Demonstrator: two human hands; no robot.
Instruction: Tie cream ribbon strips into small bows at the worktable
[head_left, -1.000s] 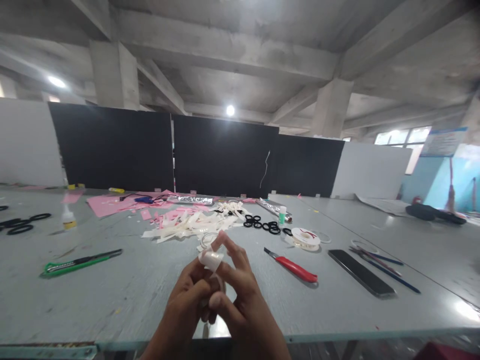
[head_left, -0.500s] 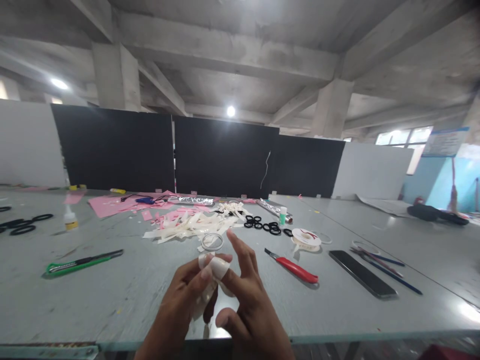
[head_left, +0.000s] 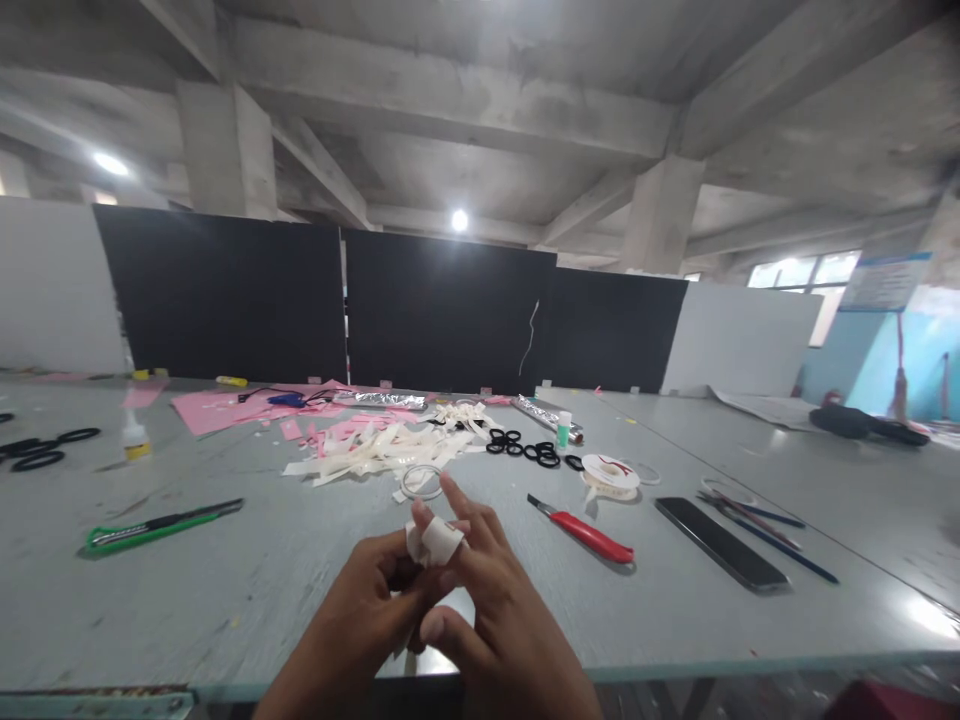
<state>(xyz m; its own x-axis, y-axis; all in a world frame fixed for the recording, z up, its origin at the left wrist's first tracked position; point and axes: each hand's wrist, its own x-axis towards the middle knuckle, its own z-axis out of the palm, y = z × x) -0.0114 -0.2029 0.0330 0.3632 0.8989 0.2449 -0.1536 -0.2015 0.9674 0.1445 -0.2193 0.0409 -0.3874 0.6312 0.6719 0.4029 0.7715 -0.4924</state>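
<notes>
A cream-white strip point(head_left: 441, 541) forms a band around a fingertip where my two hands meet, above the near edge of the table. My left hand point(head_left: 369, 598) is closed, its thumb and fingers pinching the lower part of this strip. My right hand point(head_left: 501, 598) has its thumb and fingers apart, with the index fingertip against the band. Exactly which finger the band encircles is hard to see. A pale ring point(head_left: 421, 483) lies just beyond the fingertips, beside a heap of cream strips point(head_left: 375, 450).
A green utility knife point(head_left: 161, 527) lies left, a red-handled one point(head_left: 589, 535) right. Farther right are a phone point(head_left: 720, 542) and thin pencil-like sticks point(head_left: 780, 535). A ribbon spool point(head_left: 611, 472), black rings point(head_left: 544, 455) and pink sheets point(head_left: 225, 408) lie behind.
My left thumb has moved down from the band, and the strip's hanging part is now mostly hidden behind my fingers. My right fingers have shifted slightly left.
</notes>
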